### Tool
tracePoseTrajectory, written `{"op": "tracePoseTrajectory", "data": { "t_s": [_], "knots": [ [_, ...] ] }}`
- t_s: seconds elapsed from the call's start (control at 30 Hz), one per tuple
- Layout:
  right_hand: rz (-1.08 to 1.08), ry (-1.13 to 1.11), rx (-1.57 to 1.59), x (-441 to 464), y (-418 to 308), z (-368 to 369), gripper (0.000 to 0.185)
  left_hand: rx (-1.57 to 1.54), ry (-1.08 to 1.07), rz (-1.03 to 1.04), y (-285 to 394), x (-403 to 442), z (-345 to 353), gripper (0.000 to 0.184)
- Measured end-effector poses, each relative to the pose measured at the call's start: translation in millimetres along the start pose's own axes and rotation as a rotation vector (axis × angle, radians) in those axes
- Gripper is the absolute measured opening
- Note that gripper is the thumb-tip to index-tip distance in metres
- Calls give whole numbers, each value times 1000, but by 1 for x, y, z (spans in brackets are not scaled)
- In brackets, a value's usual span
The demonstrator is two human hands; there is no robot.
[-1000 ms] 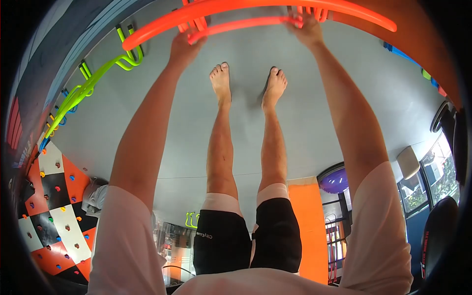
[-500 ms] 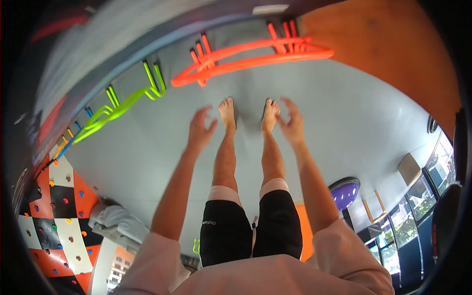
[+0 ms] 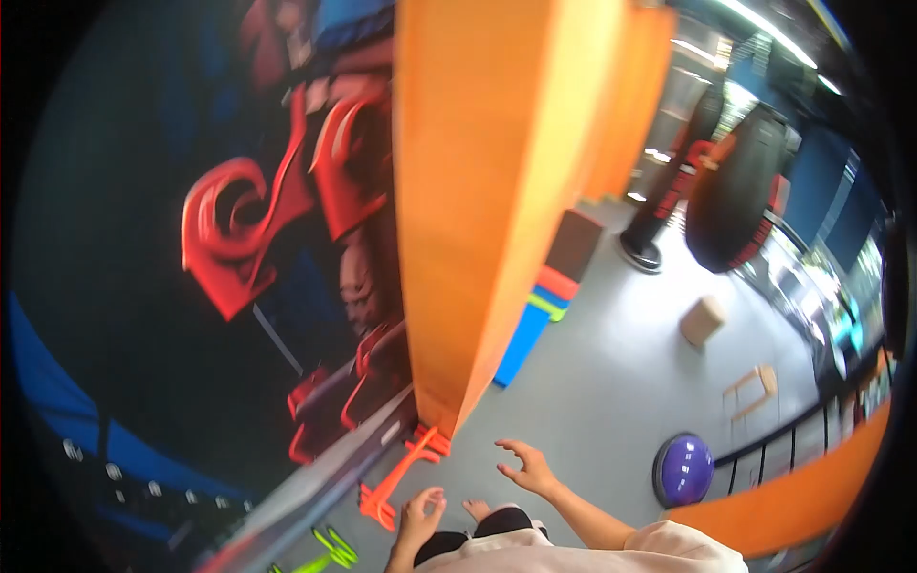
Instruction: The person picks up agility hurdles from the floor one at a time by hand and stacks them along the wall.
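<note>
Low in the head view, my left hand (image 3: 420, 516) hangs in the air with loosely curved fingers and nothing in them. Just beyond it, an orange-red tubular hurdle (image 3: 392, 485) lies along the foot of the wall. My right hand (image 3: 528, 468) reaches forward over the grey floor (image 3: 583, 420), fingers apart and holding nothing. Neither hand appears to touch any object. One bare foot (image 3: 476, 509) shows between the hands, and the other is hidden.
An orange pillar (image 3: 468, 191) rises ahead beside a painted mural wall (image 3: 124, 229). Green hurdles (image 3: 330, 551) lie lower left. On the right are a purple balance dome (image 3: 686, 470), a small wooden stool (image 3: 755, 387), a beige block (image 3: 702, 321) and a black punching bag (image 3: 735, 191).
The view has swung up from the floor and legs toward the wall, pillar and room at right. Both hands now sit lower in the picture, still empty.
</note>
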State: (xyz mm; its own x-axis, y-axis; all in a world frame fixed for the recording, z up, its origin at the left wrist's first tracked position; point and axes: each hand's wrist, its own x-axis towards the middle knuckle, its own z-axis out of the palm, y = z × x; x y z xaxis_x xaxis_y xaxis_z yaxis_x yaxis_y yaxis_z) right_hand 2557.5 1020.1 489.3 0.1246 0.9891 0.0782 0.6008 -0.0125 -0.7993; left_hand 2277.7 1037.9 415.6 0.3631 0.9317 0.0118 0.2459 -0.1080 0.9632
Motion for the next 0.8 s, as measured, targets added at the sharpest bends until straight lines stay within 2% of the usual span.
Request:
{"op": "tracePoseTrajectory", "data": {
  "t_s": [0.13, 0.27, 0.3, 0.43, 0.57, 0.67, 0.8],
  "knots": [
    [183, 353, 1, -93, -28, -18, 46, 111, -342, 171, 45, -9, -22, 24],
    [453, 587, -6, -216, -57, 7, 43, 91, -612, 111, 27, -28, -30, 20],
    [455, 639, -38, -245, -66, 10, 42, 107, -640, 180, 27, -32, -24, 18],
    [545, 918, -205, -377, -100, 27, 40, 157, -896, 332, 47, -52, 19, 19],
    [763, 1220, -232, -504, -132, 58, 38, 153, -1175, 435, 83, -89, 78, 19],
    [911, 1416, -230, -589, -178, 89, 37, 181, -1314, 476, 116, -144, 121, 20],
    [1080, 1623, -263, -706, -211, 165, 34, 236, -1507, 568, 140, -254, 174, 20]
  ]
}}
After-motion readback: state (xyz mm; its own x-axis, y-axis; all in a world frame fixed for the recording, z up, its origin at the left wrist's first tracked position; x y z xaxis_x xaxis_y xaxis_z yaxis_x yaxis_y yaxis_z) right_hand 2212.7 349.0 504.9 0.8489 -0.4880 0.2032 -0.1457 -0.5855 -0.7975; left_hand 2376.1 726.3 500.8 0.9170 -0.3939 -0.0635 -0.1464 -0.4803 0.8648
